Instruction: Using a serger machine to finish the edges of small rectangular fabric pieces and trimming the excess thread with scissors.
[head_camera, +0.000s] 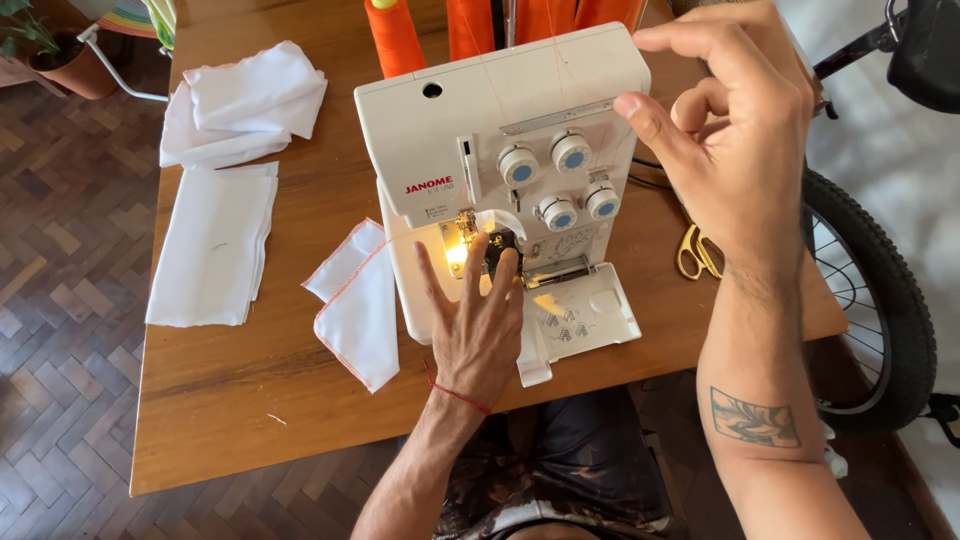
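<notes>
The one camera sat on my head and looked steeply down at the white overlock machine, close enough that it filled the middle of the view. Left of the machine the wooden table ran out to parquet floor; right of it showed a bicycle wheel.

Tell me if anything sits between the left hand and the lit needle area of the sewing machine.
Nothing visible does. The left hand lies flat on the sewing machine, its fingertips right at the lit needle area. The white cloth with orange edging lies off to the left.
</notes>
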